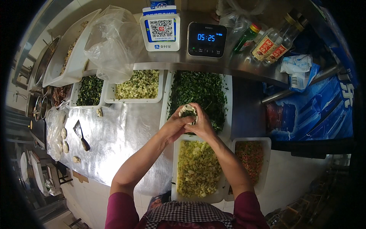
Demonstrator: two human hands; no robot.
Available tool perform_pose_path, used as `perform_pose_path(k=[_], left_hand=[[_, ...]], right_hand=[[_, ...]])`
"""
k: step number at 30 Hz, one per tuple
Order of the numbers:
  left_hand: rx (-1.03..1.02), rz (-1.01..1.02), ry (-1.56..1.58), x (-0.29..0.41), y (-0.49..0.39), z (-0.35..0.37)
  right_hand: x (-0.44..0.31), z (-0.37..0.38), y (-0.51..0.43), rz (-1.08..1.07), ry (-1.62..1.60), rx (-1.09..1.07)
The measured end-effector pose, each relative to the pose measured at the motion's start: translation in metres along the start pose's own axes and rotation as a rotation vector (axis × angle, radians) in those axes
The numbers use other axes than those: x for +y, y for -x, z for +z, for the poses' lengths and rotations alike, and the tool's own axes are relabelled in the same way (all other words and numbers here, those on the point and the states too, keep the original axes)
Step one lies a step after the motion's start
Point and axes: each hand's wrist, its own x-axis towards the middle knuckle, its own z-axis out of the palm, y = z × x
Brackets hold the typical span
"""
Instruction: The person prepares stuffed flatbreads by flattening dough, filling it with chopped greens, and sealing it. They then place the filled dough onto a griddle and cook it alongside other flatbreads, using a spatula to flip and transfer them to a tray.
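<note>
Both hands meet over a white tub [228,86] of chopped dark leafy greens [197,86]. My left hand [175,123] and my right hand [203,121] hold one round of dough [187,107] between them. Its rim is gathered into pleats, and green filling [186,113] shows through the opening at the top. The thumbs lie near the opening, while the fingers wrap the sides; the underside is hidden. Directly below the hands stands a tub of yellow-green chopped vegetables [198,169].
A triangular-bladed spatula [81,136] and small dough pieces [76,159] lie on the steel table [125,143] at left. Beyond are tubs of diced filling [140,86] and dark greens [90,90]. A shelf [183,58] holds a digital clock [207,40] and glass bottles [266,44].
</note>
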Motion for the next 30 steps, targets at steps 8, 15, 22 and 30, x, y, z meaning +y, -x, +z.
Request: perform_pose_path(k=[8,15,22,30], left_hand=[[0.086,-0.031,-0.282,0.007,0.002,0.010],[0.274,0.329,-0.436,0.008,0.014,0.000],[0.201,0.379,-0.310,0.002,0.012,-0.008],[0.259,0.366,-0.445,0.005,0.004,0.001]], right_hand=[[0.003,0.001,0.001,0.013,-0.035,0.032],[0.001,-0.001,0.001,0.057,-0.135,0.065],[-0.008,0.001,0.001,-0.080,-0.011,0.051],[-0.017,-0.001,0.000,-0.143,0.015,0.048]])
